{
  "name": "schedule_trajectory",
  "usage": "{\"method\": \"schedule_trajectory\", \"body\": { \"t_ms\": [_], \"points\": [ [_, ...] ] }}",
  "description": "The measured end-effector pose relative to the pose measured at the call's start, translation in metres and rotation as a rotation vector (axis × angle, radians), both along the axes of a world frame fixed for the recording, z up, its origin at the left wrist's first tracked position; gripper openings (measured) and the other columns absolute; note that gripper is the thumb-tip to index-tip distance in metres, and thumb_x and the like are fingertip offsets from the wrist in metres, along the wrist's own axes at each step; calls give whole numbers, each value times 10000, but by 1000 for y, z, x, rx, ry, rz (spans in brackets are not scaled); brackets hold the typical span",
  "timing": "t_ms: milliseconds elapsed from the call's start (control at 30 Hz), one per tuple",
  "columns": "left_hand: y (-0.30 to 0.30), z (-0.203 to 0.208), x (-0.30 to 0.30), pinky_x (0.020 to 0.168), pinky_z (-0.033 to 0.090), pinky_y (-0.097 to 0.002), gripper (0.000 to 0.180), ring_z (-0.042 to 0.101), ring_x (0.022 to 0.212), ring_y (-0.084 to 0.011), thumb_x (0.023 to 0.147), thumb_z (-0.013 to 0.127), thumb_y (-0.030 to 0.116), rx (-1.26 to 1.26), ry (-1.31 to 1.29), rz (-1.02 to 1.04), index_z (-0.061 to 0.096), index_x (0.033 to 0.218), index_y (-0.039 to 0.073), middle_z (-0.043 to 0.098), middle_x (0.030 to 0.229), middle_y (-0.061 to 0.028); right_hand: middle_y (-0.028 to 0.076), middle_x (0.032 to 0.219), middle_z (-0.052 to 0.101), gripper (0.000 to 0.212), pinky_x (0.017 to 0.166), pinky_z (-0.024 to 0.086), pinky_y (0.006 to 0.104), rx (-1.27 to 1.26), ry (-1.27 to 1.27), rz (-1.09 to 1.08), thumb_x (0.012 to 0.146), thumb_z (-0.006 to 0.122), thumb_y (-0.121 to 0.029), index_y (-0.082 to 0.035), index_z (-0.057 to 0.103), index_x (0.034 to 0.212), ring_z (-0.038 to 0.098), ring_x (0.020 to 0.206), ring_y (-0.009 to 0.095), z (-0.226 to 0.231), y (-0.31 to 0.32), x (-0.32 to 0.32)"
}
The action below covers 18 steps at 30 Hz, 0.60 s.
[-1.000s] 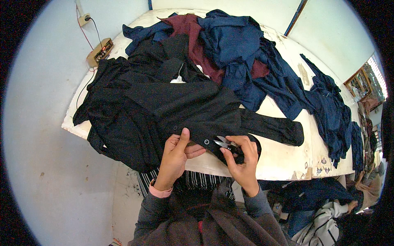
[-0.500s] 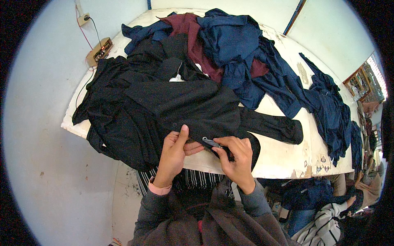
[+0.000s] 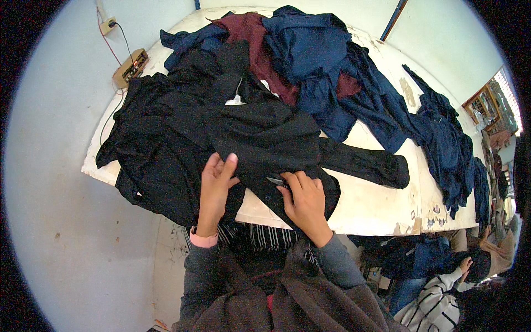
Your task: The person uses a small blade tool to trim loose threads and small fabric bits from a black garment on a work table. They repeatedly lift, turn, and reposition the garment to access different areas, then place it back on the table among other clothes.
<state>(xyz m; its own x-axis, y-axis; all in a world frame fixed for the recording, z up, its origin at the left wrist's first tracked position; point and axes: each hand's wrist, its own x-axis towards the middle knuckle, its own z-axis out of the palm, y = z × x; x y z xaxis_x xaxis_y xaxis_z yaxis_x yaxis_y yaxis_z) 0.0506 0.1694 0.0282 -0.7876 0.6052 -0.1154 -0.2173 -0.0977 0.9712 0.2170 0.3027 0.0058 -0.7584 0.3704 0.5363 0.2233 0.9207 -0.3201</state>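
A long-sleeved black garment [image 3: 260,133] lies spread over the near side of the table, its lower part hanging at the front edge. My left hand [image 3: 217,185] rests on its front part, thumb and fingers apart, with no grip on the cloth visible. Held in my right hand [image 3: 307,202] is a small pair of thread snips [image 3: 275,181], its metal blades pointing left just above the black cloth. My fingers cover most of the snips' body. Small buttons show on the garment near both hands.
Navy garments [image 3: 310,50] and a maroon cloth [image 3: 243,33] are heaped at the back. More navy clothing [image 3: 445,149] hangs over the right side of the white table [image 3: 376,213]. A wired brown box [image 3: 131,67] sits at the left edge. Another person's striped sleeve [image 3: 437,301] appears lower right.
My left hand has moved up and left, its fingers no longer stretched toward the snips. The right hand has shifted slightly up and left with the snips. The garment's near edge has shifted.
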Motion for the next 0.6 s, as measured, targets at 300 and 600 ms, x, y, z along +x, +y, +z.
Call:
{"method": "schedule_trajectory", "body": {
  "t_ms": [300,600],
  "points": [
    [-30,-32,65,1107,431,-429,560,536,1274,-292,939,715,84,-83,435,-55,363,1373,53,482,1378,-205,84,932,599,281,695,390,378,-13,-41,-37,871,723,-138,-76,635,1130,595,789,278,-1,-3,-2],
    [-24,-18,63,1010,502,-317,499,593,1183,-177,935,688,43,-120,447,-108,540,1411,44,481,1411,-95,94,964,624,292,705,407,381,-59,-11,-30,859,736,-127,-72,641,1129,604,806,293,-1,-2,-1]
  ]
}}
